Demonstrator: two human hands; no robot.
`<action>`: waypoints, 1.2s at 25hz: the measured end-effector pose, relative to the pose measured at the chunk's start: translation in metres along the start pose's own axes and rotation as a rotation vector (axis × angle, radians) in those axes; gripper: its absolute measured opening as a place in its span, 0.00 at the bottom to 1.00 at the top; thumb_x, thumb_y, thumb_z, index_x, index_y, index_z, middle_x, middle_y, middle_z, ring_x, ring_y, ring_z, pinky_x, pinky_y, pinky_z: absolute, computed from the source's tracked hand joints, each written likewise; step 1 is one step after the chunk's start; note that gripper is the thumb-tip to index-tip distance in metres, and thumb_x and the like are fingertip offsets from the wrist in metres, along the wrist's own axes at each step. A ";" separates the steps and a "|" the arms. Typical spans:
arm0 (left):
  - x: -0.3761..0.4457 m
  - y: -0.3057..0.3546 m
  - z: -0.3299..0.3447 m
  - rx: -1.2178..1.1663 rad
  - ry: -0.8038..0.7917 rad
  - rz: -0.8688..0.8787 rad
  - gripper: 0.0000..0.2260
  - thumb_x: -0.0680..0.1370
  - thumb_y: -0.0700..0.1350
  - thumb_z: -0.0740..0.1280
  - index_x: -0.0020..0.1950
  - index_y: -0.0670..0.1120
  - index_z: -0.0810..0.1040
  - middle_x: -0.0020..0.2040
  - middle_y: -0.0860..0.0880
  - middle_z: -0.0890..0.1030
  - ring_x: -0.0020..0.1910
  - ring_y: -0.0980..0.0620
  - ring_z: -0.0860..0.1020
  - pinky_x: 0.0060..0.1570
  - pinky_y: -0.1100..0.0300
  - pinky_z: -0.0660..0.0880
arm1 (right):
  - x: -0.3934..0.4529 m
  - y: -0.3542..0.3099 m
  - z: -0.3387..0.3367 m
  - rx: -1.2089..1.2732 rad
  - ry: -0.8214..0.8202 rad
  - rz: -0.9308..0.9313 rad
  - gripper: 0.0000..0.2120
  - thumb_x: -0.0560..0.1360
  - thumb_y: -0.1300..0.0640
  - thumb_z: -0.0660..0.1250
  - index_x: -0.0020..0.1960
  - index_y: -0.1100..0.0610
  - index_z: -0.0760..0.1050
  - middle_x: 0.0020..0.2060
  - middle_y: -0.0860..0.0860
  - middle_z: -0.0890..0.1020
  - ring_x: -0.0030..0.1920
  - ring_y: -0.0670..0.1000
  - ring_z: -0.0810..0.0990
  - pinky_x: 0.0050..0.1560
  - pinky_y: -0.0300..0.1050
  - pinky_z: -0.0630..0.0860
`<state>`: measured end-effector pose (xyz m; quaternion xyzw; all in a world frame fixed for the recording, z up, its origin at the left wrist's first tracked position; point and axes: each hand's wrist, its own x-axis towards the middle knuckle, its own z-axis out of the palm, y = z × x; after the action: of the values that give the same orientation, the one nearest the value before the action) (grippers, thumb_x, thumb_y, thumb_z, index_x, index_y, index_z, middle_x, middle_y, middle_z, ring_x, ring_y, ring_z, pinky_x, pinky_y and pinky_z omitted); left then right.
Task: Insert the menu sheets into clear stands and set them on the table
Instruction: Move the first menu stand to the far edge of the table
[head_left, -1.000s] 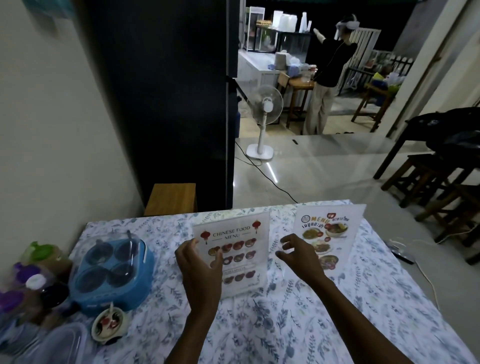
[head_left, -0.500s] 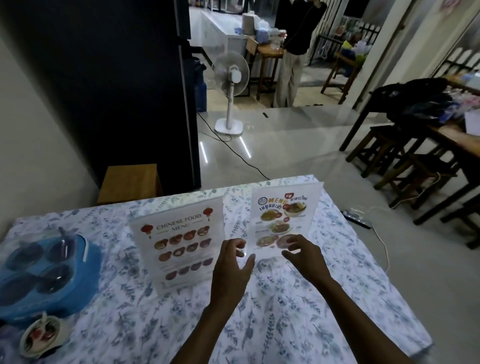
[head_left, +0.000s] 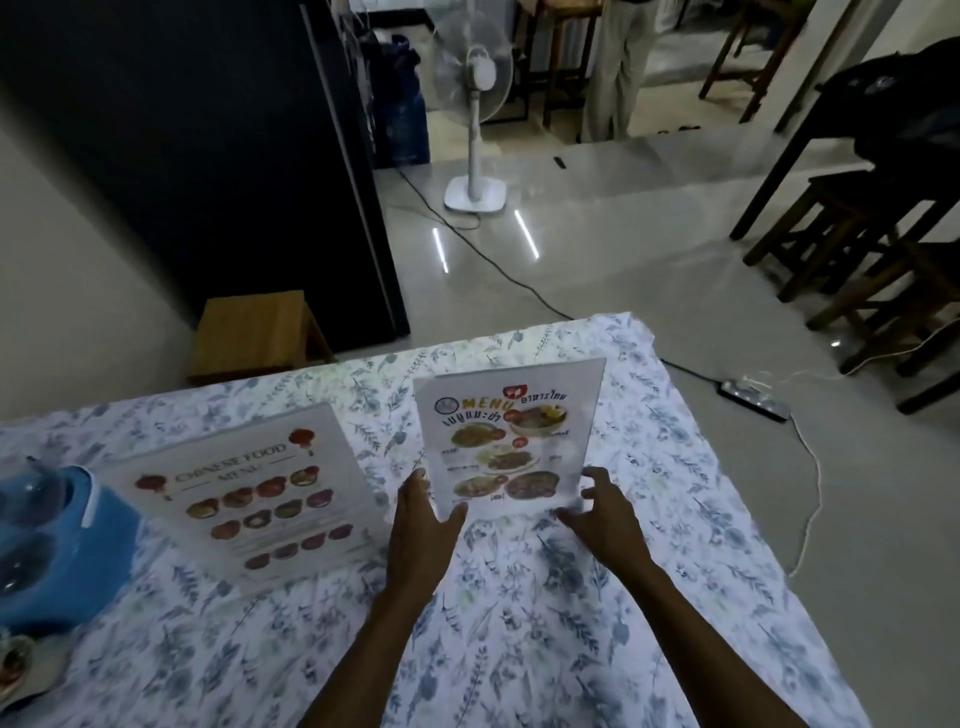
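Desk (head_left: 519, 649) is covered by a white cloth printed with blue-grey leaves; it fills the lower half of the view. A dark tall cabinet (head_left: 208, 156) is seen beyond the desk's far left edge, with a low wooden stool (head_left: 254, 332) at its foot. A white pedestal fan (head_left: 475, 130) stands on the glossy floor further back, its cord trailing toward the desk. Dark wooden stools (head_left: 857, 249) are grouped at the right, and a power strip (head_left: 756, 400) lies on the floor near the desk's right edge.

A blue appliance with a clear domed lid (head_left: 47, 545) sits at the desk's left edge (only partly in view).

Chinese food menu stand (head_left: 254, 499) is standing on the desk left of centre, leaning back, untouched and blurred. Thai menu stand (head_left: 509, 436) is upright just to its right, near the desk's far edge, sheet already inside the clear holder.

Left hand (head_left: 421, 525) is placed at the Thai stand's lower left corner, thumb across the front face and fingers behind the edge, clamped on it. Right hand (head_left: 605, 514) is at the lower right corner with fingers spread and curled; actual contact with the stand cannot be told.
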<state>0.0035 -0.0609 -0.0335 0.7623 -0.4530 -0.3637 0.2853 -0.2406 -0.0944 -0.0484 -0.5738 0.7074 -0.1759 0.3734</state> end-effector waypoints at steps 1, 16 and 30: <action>0.002 -0.001 0.006 0.001 0.003 0.008 0.31 0.76 0.50 0.73 0.75 0.45 0.65 0.69 0.44 0.74 0.65 0.44 0.76 0.57 0.52 0.76 | 0.005 0.005 0.000 0.000 -0.020 -0.024 0.30 0.69 0.49 0.77 0.66 0.51 0.68 0.55 0.56 0.81 0.51 0.55 0.81 0.45 0.47 0.76; 0.002 0.005 -0.002 0.023 0.021 0.123 0.18 0.78 0.47 0.71 0.66 0.47 0.75 0.59 0.46 0.84 0.54 0.47 0.84 0.50 0.47 0.82 | 0.004 0.013 -0.012 0.011 0.031 -0.166 0.07 0.80 0.56 0.63 0.51 0.59 0.77 0.47 0.54 0.85 0.44 0.53 0.85 0.44 0.50 0.80; 0.024 0.109 0.006 -0.025 -0.056 0.340 0.19 0.77 0.54 0.71 0.67 0.54 0.76 0.54 0.50 0.86 0.47 0.51 0.84 0.44 0.48 0.83 | 0.024 -0.003 -0.122 -0.059 0.241 -0.246 0.04 0.79 0.57 0.65 0.51 0.56 0.78 0.48 0.51 0.86 0.44 0.50 0.84 0.37 0.40 0.74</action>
<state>-0.0462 -0.1297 0.0395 0.6607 -0.5786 -0.3368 0.3396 -0.3287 -0.1398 0.0265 -0.6415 0.6763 -0.2669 0.2447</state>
